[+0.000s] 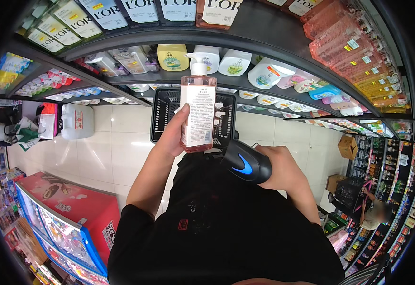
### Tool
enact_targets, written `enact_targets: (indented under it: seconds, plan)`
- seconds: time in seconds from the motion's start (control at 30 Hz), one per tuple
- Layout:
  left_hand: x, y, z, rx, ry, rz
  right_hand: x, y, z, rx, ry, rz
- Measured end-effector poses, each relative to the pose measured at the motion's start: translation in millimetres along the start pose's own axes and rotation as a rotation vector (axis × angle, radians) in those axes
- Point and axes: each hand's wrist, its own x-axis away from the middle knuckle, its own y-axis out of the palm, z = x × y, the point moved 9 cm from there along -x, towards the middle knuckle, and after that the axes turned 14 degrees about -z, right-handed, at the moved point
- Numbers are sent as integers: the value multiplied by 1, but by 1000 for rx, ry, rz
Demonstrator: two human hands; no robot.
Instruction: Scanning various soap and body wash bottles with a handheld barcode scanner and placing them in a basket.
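My left hand (177, 131) is closed round the lower left side of a clear pump bottle (198, 114) with pinkish contents and a white pump head. Its label, bearing small print and a barcode, faces up towards me. To its right, my right hand (282, 165) grips a black handheld barcode scanner (248, 162) with a blue stripe; the scanner's front end lies just right of the bottle's base. Beneath the bottle is a black plastic basket (161, 114) with slotted walls, holding some white-topped items partly hidden by the bottle.
Shelves (171, 37) of pump bottles and other bottles curve across the front. A white jug (77, 121) stands on the floor at left, near a red chest freezer (82, 199). At far right, a person (373, 213) holds a pink-edged object near cardboard boxes (347, 146).
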Motion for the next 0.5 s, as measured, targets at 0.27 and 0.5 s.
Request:
enact_targets:
  seconds: [0.27,0.5]
  plan:
    - [-4,16,-9,-72,-39,6,11,-16,11,-19,-128,15]
    - [-41,138,25,-469,-81,-370,69,-47,30,144,-524,596]
